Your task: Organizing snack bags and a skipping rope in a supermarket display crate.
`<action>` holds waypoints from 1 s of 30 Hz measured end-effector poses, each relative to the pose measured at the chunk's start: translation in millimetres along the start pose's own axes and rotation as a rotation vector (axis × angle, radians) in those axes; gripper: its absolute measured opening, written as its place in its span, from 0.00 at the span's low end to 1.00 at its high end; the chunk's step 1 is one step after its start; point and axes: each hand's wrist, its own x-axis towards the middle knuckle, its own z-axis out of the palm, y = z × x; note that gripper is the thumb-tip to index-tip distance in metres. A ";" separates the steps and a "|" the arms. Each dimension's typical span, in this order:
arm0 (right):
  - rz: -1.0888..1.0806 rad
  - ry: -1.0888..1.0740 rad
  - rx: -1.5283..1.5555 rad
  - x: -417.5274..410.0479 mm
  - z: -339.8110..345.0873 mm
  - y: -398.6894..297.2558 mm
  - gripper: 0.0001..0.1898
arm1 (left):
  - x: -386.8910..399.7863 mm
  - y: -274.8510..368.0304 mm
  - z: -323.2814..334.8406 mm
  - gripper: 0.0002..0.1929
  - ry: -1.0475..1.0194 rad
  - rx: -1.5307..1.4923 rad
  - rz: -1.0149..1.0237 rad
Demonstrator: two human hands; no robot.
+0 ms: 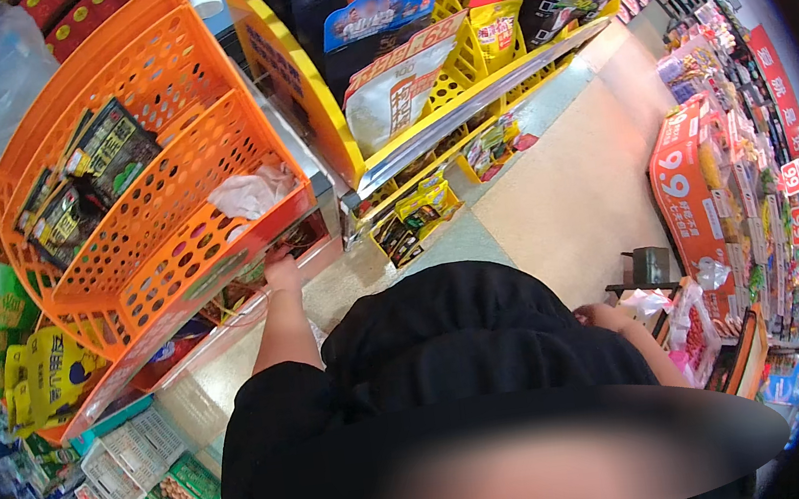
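Note:
My left hand [281, 261] reaches to the lower shelf under a large orange perforated plastic basket [179, 226]; its fingers are small and partly hidden, so its grip is unclear. Several black packets [115, 152] stand in the basket's rear compartment. A crumpled whitish cloth or tissue [254, 192] lies in its front compartment, above my left hand. My right hand [598, 315] is at the right side of my black clothing, beside a cart or rack holding a clear plastic bag with red contents [696, 334]. Whether it holds anything cannot be seen.
A yellow shelf unit [322, 88] with bagged snacks [497, 31] stands ahead. Small yellow bins [457, 202] sit low near the floor. To the right are an orange display [685, 195] and a dark box-like object [649, 265]. White and green crates [187, 495] stand at lower left.

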 end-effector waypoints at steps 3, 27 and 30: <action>-0.041 0.028 -0.088 3.6 -5.7 -37.7 0.18 | -46.8 86.6 -33.2 0.16 -0.042 -0.326 -0.144; -1.187 -0.500 0.291 -52.4 -18.1 -460.3 0.20 | -270.1 347.1 -284.9 0.06 0.137 -1.066 0.272; -1.314 -0.250 0.250 -76.7 -14.3 -476.4 0.20 | -263.1 355.7 -290.6 0.14 0.046 -1.061 0.393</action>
